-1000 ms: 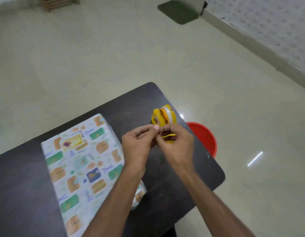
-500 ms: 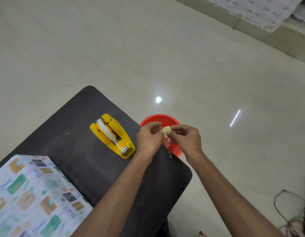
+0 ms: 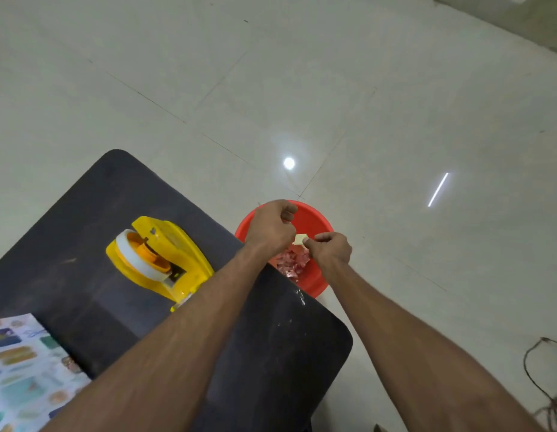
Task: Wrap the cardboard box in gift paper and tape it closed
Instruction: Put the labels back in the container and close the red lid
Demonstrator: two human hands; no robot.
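Observation:
Both my hands hover over a red bowl that stands on the floor beside the table. My right hand pinches a small pale yellow scrap of tape. My left hand is right beside the scrap with its fingers curled, and I see nothing between them. The yellow tape dispenser with a white roll lies on the dark table. A box wrapped in patterned gift paper shows partly at the lower left corner.
Pinkish paper scraps lie in the red bowl. Pale tiled floor surrounds the table. A dark cable lies on the floor at the right edge.
The view swung right and down, so the wrapped box slid to the lower left. My hands moved from the dispenser to above the red bowl. My left hand's fingers have drawn back from the scrap.

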